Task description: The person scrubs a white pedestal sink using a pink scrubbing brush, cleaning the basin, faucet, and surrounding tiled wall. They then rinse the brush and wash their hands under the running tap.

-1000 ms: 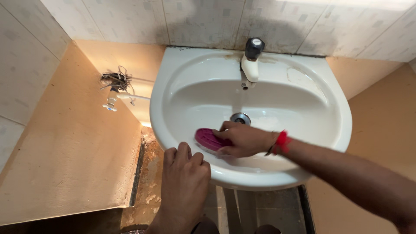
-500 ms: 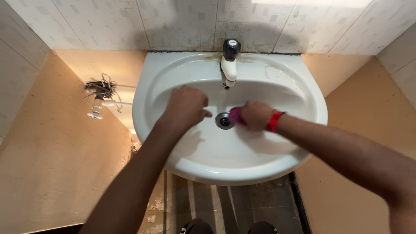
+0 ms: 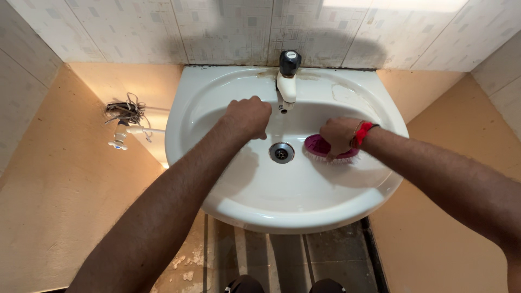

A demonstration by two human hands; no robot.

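In the white washbasin (image 3: 217,106), the right hand (image 3: 339,134) grips a pink scrubbing brush (image 3: 320,147) near the drain (image 3: 281,152); the left hand (image 3: 248,116) hangs fisted, empty, beside the tap (image 3: 288,76).

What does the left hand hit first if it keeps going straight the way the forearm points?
Probably the tap: the left hand, fisted, sits just left of its spout. Depth is unclear; it could pass beside it to the sink's back rim.

My right hand (image 3: 337,135) slides the pink brush (image 3: 325,148) from beside the drain (image 3: 281,152) toward the basin's right wall; my left hand (image 3: 248,118) moves up near the tap (image 3: 288,76).
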